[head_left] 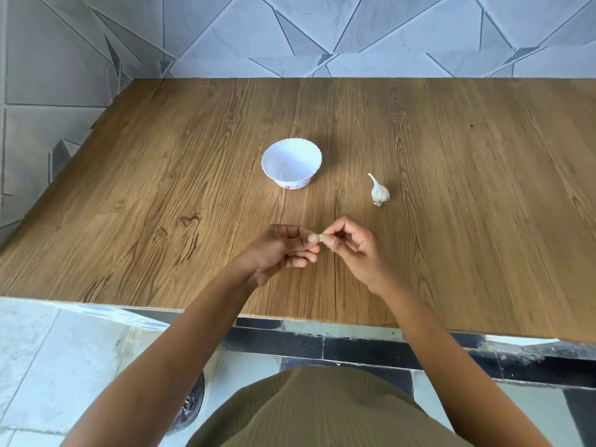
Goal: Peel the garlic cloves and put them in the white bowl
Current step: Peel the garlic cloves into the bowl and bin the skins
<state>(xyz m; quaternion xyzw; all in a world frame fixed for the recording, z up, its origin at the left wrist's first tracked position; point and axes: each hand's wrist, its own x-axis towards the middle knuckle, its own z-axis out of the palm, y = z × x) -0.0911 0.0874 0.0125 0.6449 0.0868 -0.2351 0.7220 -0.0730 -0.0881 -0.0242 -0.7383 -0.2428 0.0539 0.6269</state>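
View from the head camera, looking down over a wooden table [161,175]. Nearest, above the table's near edge, the left hand [280,250] and the right hand [351,250] meet at their fingertips, both pinched narrowly on one small pale garlic clove [321,237]. The clove is held clear of the tabletop, its long axis running roughly left to right between the two thumbs; whether any skin has come off cannot be told at this size. Farther out and to the right lies the garlic bulb [380,192], resting on its side with the stalk pointing far and slightly left, well apart from both hands. Farther still, and slightly left of the hands, stands the white bowl [292,146], upright, scalloped at the rim and apparently empty. The bowl lies almost straight ahead of the clove, so the drop will probably call for a forward reach; the left hand sits marginally closer to its line, the right closer to the bulb. A pinkish printed band circles the bowl's base, but no lettering is legible there.
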